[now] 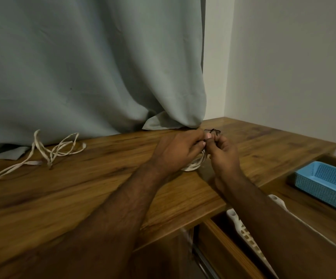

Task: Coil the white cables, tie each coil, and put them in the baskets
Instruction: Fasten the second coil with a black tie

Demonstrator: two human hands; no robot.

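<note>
Both hands work at the table's (82, 190) far edge: the left hand (178, 151) holds the white coil (195, 165), and the right hand (224, 152) pinches a dark tie (213, 131). Risk — a loosened grip lets the coil spring open. A second white cable (48, 152) lies uncoiled at left; blue basket (324, 182) stands well apart.

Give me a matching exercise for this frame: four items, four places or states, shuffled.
Items:
1. loose white cable
2. coiled white cable
3. blue basket
4. dark tie

Places or states:
A. pinched between both hands' fingertips
B. lying uncoiled at the left of the wooden top, near the curtain
C. on the lower surface at the right
D. under the two hands, on the wooden top

Pairs: 1-B, 2-D, 3-C, 4-A
</note>
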